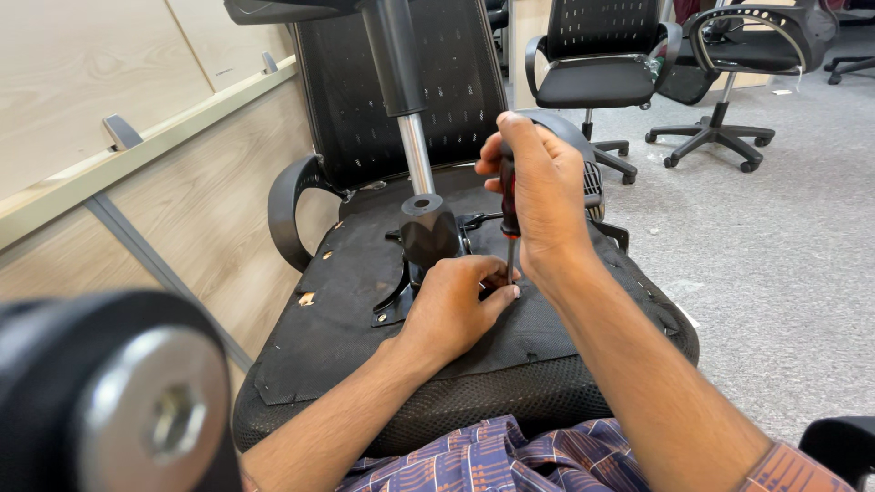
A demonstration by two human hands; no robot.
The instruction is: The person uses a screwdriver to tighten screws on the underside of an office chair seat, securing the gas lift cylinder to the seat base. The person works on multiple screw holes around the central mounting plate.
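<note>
Head view: right hand wrapped tight round a red and black screwdriver, held straight up. Metal tip down just below that fist, right by the left hand. Left fingers bent close, pinching near the tip; what's pinched too small to tell. Both resting on the black underside of an upturned office chair. Shiny metal post just left of the fist. More chairs far behind.

An office: swivel chairs, grey carpet.
</note>
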